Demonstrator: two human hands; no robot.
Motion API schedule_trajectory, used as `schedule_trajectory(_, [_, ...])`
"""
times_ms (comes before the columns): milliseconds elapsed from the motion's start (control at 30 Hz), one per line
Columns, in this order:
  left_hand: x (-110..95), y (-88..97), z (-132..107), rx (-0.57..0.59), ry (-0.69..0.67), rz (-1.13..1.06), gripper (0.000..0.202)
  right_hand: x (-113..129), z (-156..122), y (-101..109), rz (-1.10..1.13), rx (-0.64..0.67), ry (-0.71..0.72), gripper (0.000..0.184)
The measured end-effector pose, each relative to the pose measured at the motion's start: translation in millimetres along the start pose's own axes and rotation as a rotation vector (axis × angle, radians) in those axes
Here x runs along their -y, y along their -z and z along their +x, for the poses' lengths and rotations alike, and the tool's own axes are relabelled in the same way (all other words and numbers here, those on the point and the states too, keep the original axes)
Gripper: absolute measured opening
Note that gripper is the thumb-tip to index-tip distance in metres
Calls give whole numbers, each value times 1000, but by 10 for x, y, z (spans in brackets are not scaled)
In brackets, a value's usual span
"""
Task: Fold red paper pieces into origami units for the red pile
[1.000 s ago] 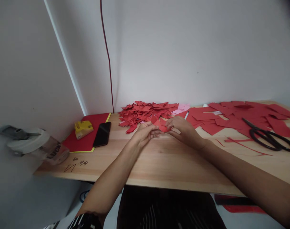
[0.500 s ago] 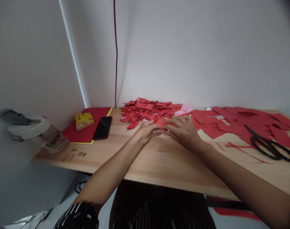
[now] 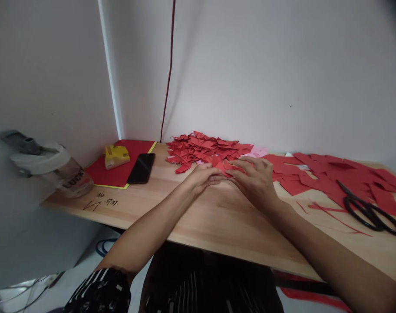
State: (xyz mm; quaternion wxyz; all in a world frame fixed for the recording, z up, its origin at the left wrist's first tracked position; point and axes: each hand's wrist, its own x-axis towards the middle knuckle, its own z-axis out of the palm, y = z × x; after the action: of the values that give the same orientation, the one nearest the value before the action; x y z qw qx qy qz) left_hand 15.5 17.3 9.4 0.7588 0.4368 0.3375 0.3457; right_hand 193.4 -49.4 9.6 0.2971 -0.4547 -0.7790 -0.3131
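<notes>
Between my two hands is a small folded piece of red paper, held just above the table in front of the heap. My left hand supports it from the left, thumb on top and fingers beneath. From the right, my right hand grips its other side with bent fingers, their tips partly hidden behind the paper. Directly behind lies a heap of folded red paper pieces. To the right of my right hand, flat red paper sheets overlap in a loose spread.
Black-handled scissors and thin red paper strips lie at the right. On the left are a phone, a yellow packet on a red folder, and a clear bottle. A wall stands behind the table.
The view has tilted slightly, shifting the whole scene. Both hands stay on the red paper, and the right fingers have changed position only a little.
</notes>
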Motion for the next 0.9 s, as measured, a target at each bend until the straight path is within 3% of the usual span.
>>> schedule_trajectory(267, [2,-38,-4,-1,-9,53,9,-14,-9,-65,-6,-53,37,9])
schedule_trajectory(900, [136,-130,-4,24,-107,44,10,-84,-60,-172,319,228,-255,22])
